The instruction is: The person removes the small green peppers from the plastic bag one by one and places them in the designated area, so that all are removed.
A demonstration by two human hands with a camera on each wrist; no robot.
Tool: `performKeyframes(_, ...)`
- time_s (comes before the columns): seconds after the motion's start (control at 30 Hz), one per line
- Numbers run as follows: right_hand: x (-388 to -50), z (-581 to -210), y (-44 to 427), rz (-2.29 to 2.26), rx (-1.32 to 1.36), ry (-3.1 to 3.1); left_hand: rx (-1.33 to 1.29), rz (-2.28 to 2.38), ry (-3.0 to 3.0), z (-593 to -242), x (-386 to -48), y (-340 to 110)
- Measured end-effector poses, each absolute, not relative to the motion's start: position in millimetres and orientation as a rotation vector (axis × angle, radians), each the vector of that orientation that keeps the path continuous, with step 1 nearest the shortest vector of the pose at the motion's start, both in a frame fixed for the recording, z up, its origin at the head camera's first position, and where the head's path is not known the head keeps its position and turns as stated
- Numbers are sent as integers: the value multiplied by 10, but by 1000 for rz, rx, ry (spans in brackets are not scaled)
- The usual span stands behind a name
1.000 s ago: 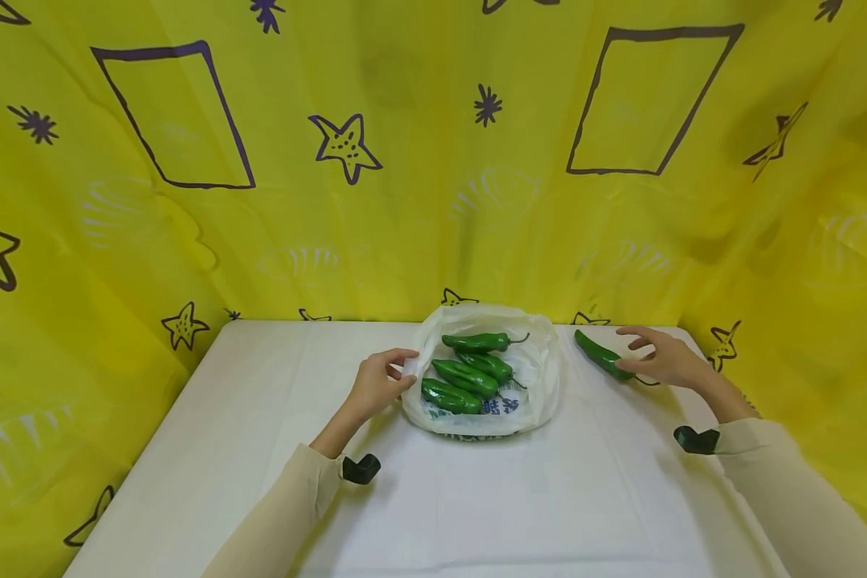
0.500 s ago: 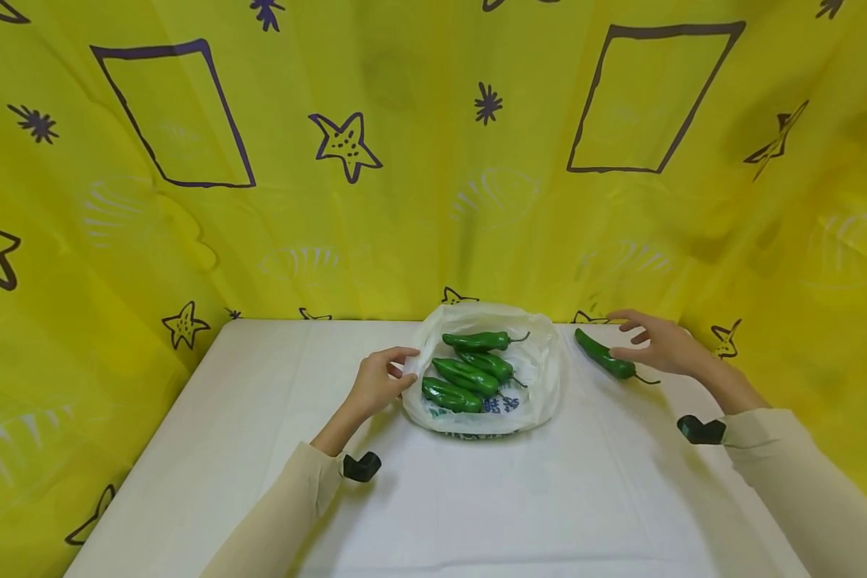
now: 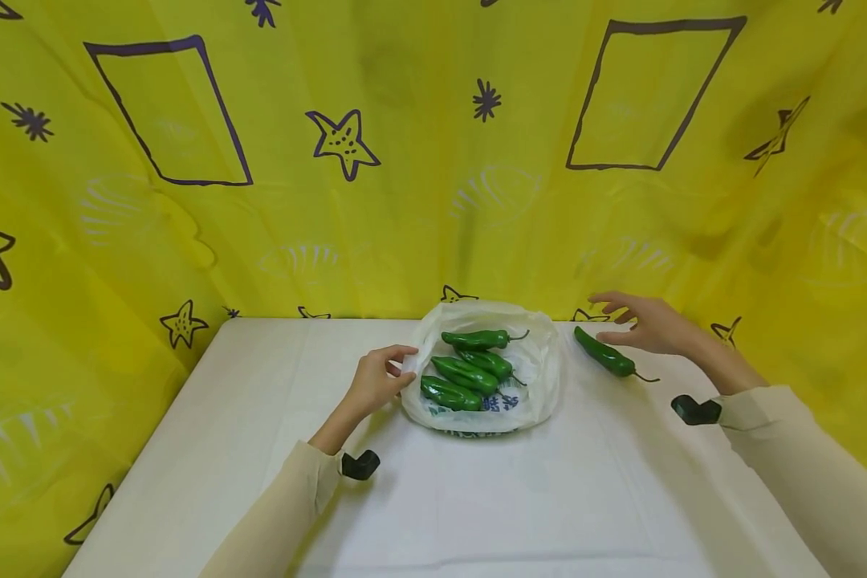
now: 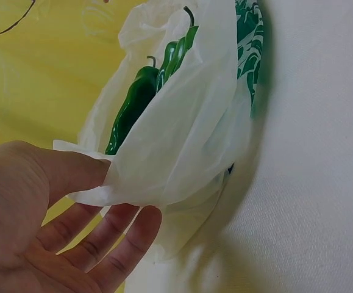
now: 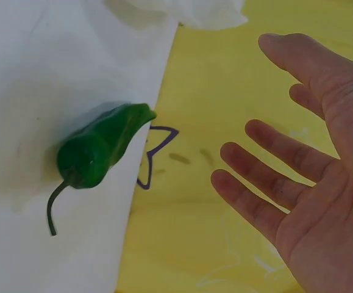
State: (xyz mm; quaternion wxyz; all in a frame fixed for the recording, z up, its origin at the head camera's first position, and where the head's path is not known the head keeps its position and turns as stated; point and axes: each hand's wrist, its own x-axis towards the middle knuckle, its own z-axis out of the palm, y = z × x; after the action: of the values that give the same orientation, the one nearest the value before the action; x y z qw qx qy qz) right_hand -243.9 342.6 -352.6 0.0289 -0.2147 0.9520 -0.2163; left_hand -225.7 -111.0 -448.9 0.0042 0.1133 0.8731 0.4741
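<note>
A translucent white plastic bag lies with its mouth spread on the table, several green peppers inside it. My left hand pinches the bag's left rim between thumb and fingers, as the left wrist view shows, where the bag hangs from the grip. To the right of the bag, a single green pepper rests on the table, stem pointing right and toward me. Above and just beyond it hovers my right hand, fingers spread and holding nothing. In the right wrist view a gap separates the pepper from the fingers.
A white cloth covers the table. Close behind its far edge hangs a yellow curtain with dark starfish drawings, which also closes in both sides. Dark cameras sit at the left wrist and right wrist.
My right hand has risen and moved away from me, off the lone pepper's stem end. The pepper stays in place on the table. My left hand keeps its hold on the bag.
</note>
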Motion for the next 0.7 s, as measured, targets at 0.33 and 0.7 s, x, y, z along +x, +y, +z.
performKeyframes(0.33,-2466,-3395,3210,-652,-750,2928,357,1486,2736,-4477,-2249,-1105)
performKeyframes(0.7,-2536,-3384,3030,-709,-822,2891,359,1495,2741,-4484,-2246,-1086)
